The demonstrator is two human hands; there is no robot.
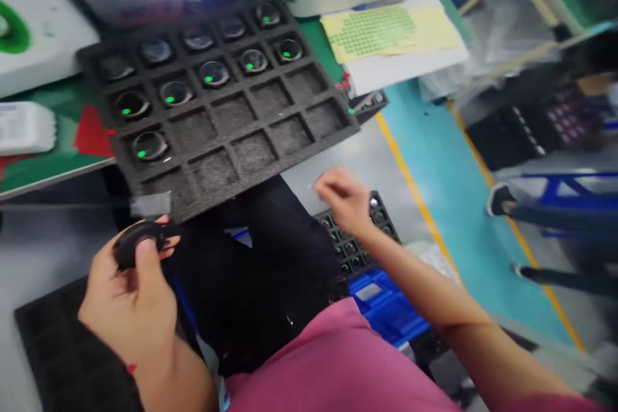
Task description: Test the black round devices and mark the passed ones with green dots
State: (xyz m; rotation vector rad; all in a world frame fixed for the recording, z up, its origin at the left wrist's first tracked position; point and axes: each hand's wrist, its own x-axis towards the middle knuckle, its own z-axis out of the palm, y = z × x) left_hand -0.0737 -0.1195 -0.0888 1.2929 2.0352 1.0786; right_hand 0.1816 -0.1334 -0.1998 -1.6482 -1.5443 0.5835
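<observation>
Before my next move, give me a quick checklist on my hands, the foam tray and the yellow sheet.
1. Left hand holding black round part: ok.
2. Right hand carrying nothing: cannot tell; its grip is blurred.
3. Foam tray wholly over bench: not ok; front juts past edge.
4. Green dot on every back-row part: cannot tell; only rightmost clearly shows one.
5. Yellow sheet in view: ok, right of tray.

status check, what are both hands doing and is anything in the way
Left hand gripping black round part. Right hand curled, contents unclear. Possible obstacle: part-filled foam tray jutting past green bench.
</observation>
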